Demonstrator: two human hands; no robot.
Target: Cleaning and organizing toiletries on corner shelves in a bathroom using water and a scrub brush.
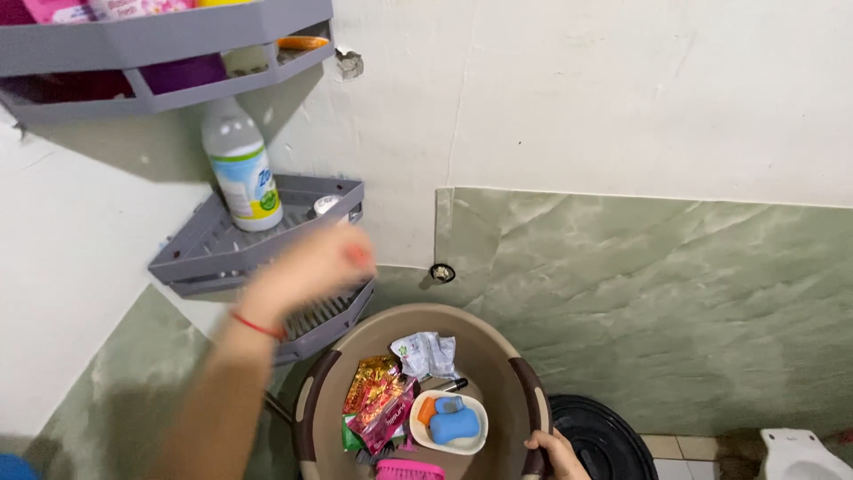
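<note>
My left hand point(313, 265), blurred, is raised in front of the middle grey corner shelf point(200, 253); a red thread circles its wrist. Whether it holds anything cannot be told. On that shelf stand a white bottle point(242, 169) with a blue and green label and a small white cap-like thing point(326, 204). My right hand point(555, 453) grips the dark brown handle on the right rim of a round beige basin point(498, 351). In the basin lie red and gold sachets point(378, 396), a white packet point(425, 353), a white soap dish point(422, 440) with blue soap point(455, 427), and a pink brush point(410, 469).
An upper grey shelf point(160, 40) holds pink, purple and orange items. A lower shelf tier point(324, 318) sits just under my left forearm. A black round lid point(604, 440) lies right of the basin, and a white fixture point(800, 453) sits at the bottom right. Green marbled panels cover the lower wall.
</note>
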